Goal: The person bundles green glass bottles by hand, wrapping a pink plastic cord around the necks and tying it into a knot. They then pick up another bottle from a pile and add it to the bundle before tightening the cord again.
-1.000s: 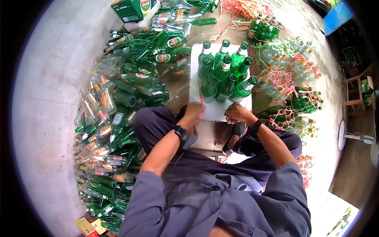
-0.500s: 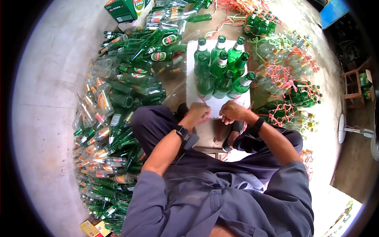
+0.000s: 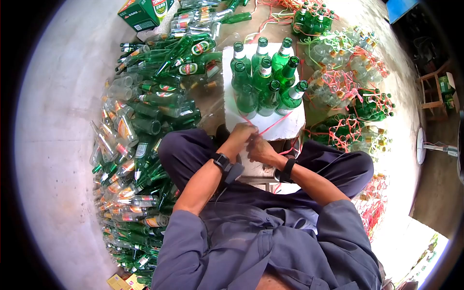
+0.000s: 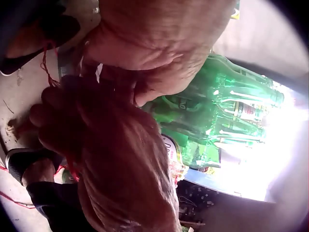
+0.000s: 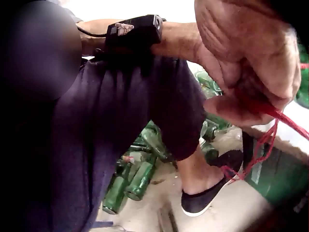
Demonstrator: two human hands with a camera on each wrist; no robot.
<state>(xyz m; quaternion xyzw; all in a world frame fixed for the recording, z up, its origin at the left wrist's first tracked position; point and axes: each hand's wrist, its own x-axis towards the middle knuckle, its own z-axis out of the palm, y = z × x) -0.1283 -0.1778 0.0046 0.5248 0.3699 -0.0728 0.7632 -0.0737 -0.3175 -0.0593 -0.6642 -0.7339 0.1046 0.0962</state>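
Note:
In the head view, several green bottles (image 3: 265, 87) stand upright in a tight cluster on a white board (image 3: 285, 130). Red string (image 3: 276, 126) slants along the near side of the cluster down to the hands. My left hand (image 3: 240, 138) grips string at the board's near edge. Against it on the right, my right hand (image 3: 263, 151) also has its fingers curled round the string. Red string (image 5: 277, 115) comes out between curled fingers in the right wrist view. The fingertips are partly hidden where the hands overlap.
Loose bottles (image 3: 159, 99) are heaped on the left. At the right stand string-tied bundles of clear bottles (image 3: 333, 89) and green bottles (image 3: 374, 106). A pile of red string (image 3: 285, 5) lies beyond the board, and a green box (image 3: 147, 14) sits at the far left.
My right hand has moved left to meet my left hand. A red string now stretches diagonally across the board by the bottles. The head view has shifted slightly.

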